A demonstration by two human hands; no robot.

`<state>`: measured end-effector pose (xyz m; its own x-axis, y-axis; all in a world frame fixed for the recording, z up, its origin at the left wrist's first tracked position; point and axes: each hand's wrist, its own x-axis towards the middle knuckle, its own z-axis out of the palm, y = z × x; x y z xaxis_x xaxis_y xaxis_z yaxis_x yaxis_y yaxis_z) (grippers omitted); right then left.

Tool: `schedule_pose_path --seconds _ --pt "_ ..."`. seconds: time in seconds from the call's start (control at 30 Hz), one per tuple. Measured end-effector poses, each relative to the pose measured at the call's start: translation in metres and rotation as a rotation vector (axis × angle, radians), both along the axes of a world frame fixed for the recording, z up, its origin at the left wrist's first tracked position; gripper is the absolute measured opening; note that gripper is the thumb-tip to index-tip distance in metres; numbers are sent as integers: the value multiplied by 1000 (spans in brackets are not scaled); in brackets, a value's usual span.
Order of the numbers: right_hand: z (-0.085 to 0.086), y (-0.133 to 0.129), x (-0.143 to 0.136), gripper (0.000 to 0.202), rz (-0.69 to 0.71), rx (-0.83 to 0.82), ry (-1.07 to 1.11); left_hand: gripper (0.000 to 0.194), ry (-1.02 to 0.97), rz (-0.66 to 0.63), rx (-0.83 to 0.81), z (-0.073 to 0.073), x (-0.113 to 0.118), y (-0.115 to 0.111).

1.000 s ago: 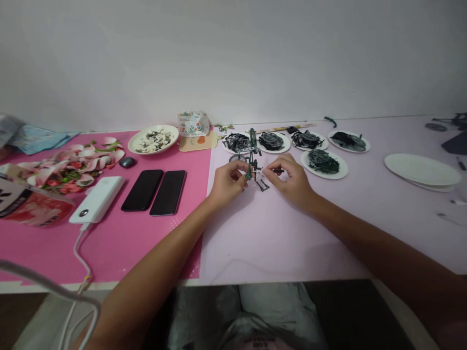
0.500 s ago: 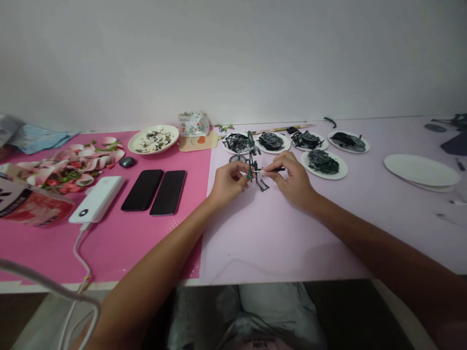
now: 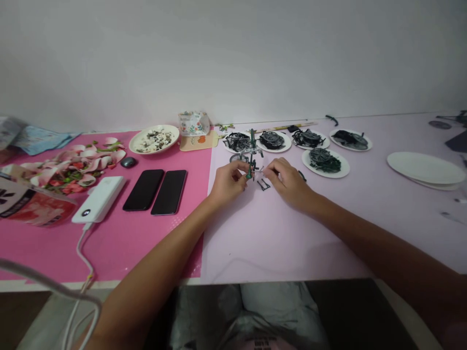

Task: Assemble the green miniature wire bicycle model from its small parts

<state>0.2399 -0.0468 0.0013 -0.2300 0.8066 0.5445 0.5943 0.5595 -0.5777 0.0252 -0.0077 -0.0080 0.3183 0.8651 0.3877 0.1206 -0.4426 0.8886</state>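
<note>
Fingers of the left hand (image 3: 229, 182) are clamped on the green near end of the bike (image 3: 251, 158), and over on the right hand (image 3: 284, 180) they're pinched together just beside it, at four o'clock; what's between them, I can't tell. So the bike sits mid-desk, its long axis running six to twelve, far end aimed at the wall (image 3: 233, 58), one wheel (image 3: 236, 158) out at nine. Which end is its front? Too small to tell!

Loose black piece (image 3: 263, 184) lying at five o'clock, near the bike. Up top it's tight: loaded back plates (image 3: 288, 147) from eleven round to two, another loaded plate (image 3: 346, 171) at three, past the right hand. Bare desk (image 3: 255, 243) opens at six, right down to the near edge, well apart from the bike. More room toward four. Pink mat (image 3: 146, 248) edge at nine, phones (image 3: 169, 192) beyond it.
</note>
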Motion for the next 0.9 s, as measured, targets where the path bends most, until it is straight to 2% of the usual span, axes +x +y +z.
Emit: schedule_pose_path --seconds 0.27,0.5,0.63,0.9 --pt "-4 3 1 15 22 93 27 20 11 -2 27 -2 0 0" --pt "-5 5 1 7 29 113 35 15 -14 -6 -1 -4 1 2" --pt "-4 3 1 6 15 94 43 8 -25 -3 -24 -3 2 2" --pt "-1 3 0 14 6 89 23 12 -36 1 -49 -2 1 1"
